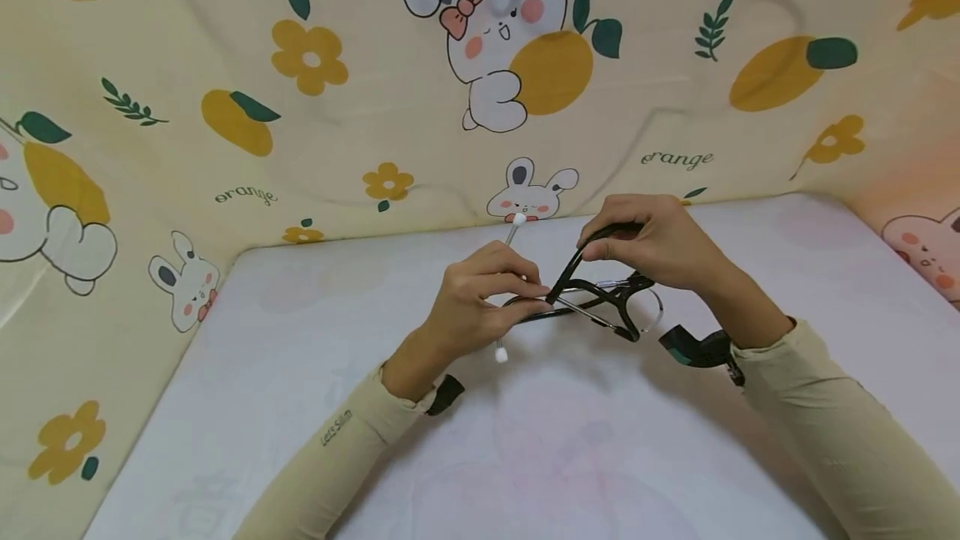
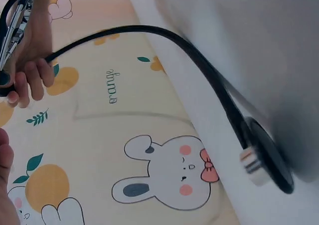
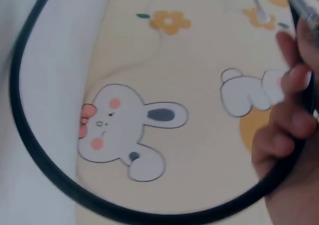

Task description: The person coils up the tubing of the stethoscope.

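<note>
In the head view a black stethoscope is held between both hands above the white surface. My left hand pinches it near its middle, where black tubing and metal tubes meet. A white ear tip sticks out above that hand and another below it. My right hand grips a bent length of the black tubing. In the left wrist view the tubing arcs down to the round chestpiece, hanging close to the white surface. A tubing loop hangs below the right hand in the right wrist view.
The white surface spreads beneath both forearms. Behind it and at its sides stands a cream cloth printed with rabbits, oranges and flowers. Black wrist-worn gear sits by the right cuff, with another dark piece by the left.
</note>
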Motion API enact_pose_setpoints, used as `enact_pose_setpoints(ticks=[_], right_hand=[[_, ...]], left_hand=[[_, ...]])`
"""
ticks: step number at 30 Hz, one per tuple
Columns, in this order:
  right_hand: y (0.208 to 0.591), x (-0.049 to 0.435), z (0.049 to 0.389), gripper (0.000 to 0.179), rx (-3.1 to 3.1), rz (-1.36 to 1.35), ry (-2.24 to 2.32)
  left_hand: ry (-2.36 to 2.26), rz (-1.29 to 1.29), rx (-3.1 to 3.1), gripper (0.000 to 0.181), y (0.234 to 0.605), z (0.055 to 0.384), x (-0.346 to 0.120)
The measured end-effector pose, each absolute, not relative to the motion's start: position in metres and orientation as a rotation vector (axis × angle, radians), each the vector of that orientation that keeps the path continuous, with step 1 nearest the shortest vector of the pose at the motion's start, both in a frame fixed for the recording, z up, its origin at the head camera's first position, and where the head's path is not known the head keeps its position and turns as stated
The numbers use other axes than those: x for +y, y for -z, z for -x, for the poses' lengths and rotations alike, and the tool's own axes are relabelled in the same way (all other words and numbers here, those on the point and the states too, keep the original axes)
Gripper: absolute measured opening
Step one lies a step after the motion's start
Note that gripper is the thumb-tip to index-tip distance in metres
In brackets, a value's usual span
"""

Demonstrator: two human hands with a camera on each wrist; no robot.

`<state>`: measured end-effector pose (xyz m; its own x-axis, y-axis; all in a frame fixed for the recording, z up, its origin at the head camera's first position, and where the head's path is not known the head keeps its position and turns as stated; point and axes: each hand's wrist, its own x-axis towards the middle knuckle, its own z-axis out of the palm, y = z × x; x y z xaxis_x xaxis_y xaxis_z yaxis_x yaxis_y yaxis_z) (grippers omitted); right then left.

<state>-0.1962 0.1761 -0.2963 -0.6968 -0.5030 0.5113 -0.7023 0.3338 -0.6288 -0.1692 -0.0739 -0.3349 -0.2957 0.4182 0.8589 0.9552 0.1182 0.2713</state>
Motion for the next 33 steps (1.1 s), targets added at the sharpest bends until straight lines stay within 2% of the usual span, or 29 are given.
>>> enact_pose_setpoints(ticks=[5,10,15,21,27,33], right_hand=[[0.303,0.181,0.205,0.014,-2.363,-1.188,-1.405],[0.305,0.173,0.204,0.005,-2.412,-1.026,-1.583],[0.303,0.168,0.198,0.01,-2.448,-0.843,-1.76],[0.302,0.166,0.195,0.011,-2.546,-0.72,-1.837],[0.31,0.171,0.204,0.013,-2.644,-0.802,-1.78],[0.319,0.166,0.212,0.017,-2.627,-0.987,-1.58]], left_hand=[[1.186,1.334,-1.788,0.016,0.333,0.167,-0.072],[1.131,1.312,-1.802,0.019,0.332,0.165,-0.071],[0.835,1.28,-1.863,0.029,0.333,0.162,-0.07],[0.569,1.23,-1.78,0.023,0.333,0.162,-0.069],[0.557,1.252,-1.764,0.02,0.331,0.162,-0.07],[0.65,1.179,-1.798,0.028,0.329,0.165,-0.072]])
